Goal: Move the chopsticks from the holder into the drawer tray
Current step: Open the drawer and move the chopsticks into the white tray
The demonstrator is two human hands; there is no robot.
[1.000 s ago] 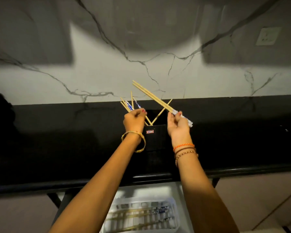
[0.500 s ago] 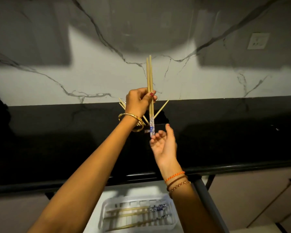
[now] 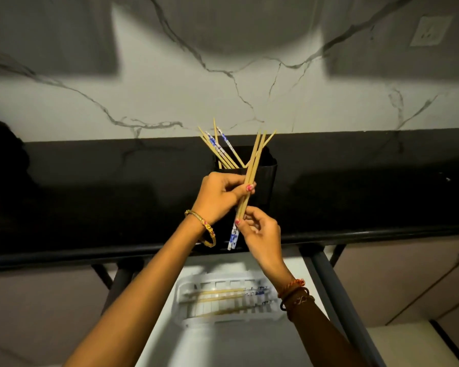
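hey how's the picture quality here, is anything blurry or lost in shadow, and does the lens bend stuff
Head view: dim overall, with large soft shadows across the marble wall; the black holder nearly merges into the dark countertop; the drawer tray and the chopsticks in it are smeared by blur; the held chopsticks and both hands look fairly sharp; the wide-angle lens bows the counter edge.

No text, label, brand or number can be read anywhere: the black holder [image 3: 263, 181] at the frame's centre shows none.
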